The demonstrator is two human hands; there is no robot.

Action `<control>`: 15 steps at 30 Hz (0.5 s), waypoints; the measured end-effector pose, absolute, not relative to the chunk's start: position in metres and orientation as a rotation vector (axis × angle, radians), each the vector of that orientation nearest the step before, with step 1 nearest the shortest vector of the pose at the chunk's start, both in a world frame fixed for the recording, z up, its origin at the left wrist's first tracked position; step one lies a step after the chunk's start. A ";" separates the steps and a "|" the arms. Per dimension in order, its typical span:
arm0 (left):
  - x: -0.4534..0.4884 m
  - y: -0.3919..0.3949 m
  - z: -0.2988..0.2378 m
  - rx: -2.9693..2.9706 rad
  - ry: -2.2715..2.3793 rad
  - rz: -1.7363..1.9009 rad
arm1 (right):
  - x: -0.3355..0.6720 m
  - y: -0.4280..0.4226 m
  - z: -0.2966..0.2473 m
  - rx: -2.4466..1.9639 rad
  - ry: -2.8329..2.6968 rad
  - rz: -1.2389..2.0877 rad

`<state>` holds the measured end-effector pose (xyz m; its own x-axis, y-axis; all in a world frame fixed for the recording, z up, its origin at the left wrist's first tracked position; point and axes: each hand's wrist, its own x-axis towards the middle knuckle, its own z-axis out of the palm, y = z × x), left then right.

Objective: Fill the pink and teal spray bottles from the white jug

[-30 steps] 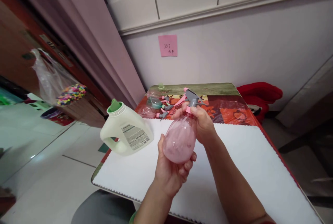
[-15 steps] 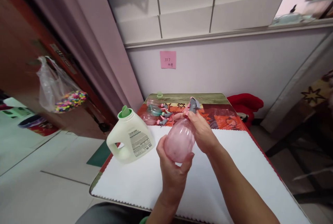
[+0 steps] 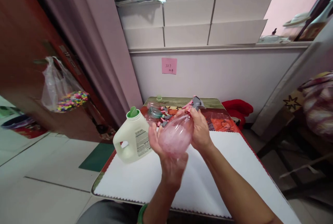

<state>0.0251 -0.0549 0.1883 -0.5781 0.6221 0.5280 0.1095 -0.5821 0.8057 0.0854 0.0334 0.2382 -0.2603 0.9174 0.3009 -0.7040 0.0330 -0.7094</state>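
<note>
A clear pink spray bottle (image 3: 175, 135) with a grey and pink trigger head (image 3: 196, 102) is held tilted above the table, its head toward the upper right. Cloudy, foamy-looking liquid fills its lower part. My right hand (image 3: 200, 130) is wrapped round the neck just below the trigger. Underneath, my left hand (image 3: 168, 160) cradles the rounded base, its fingers loosened and the thumb smeared by motion. Left of my hands stands a white jug (image 3: 132, 137) with a green spout and a printed label.
More spray bottles (image 3: 154, 113) lie at the table's back left, near a small green cap (image 3: 159, 97). A white scalloped mat (image 3: 125, 180) covers the front of the table (image 3: 218, 102). A bag of colourful pieces (image 3: 71, 101) hangs from the door.
The spray bottle has tipped further and moved slightly left in my hands. My left fingers have loosened from around its base. The camera view has shifted a little.
</note>
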 end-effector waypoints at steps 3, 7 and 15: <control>0.016 -0.050 0.205 0.600 0.820 1.848 | 0.089 0.041 0.237 -0.215 -1.131 1.517; -0.006 -0.041 0.214 0.395 0.708 1.299 | 0.091 0.049 0.235 -0.215 -1.334 1.469; -0.013 -0.038 0.189 0.629 1.076 1.684 | 0.086 0.057 0.239 -0.382 -1.399 1.495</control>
<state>-0.0131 -0.0380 0.1891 -0.3652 0.9272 -0.0829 -0.4643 -0.1043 0.8795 0.0864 0.0569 0.2391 -0.4396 0.8094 0.3893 -0.4423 0.1822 -0.8782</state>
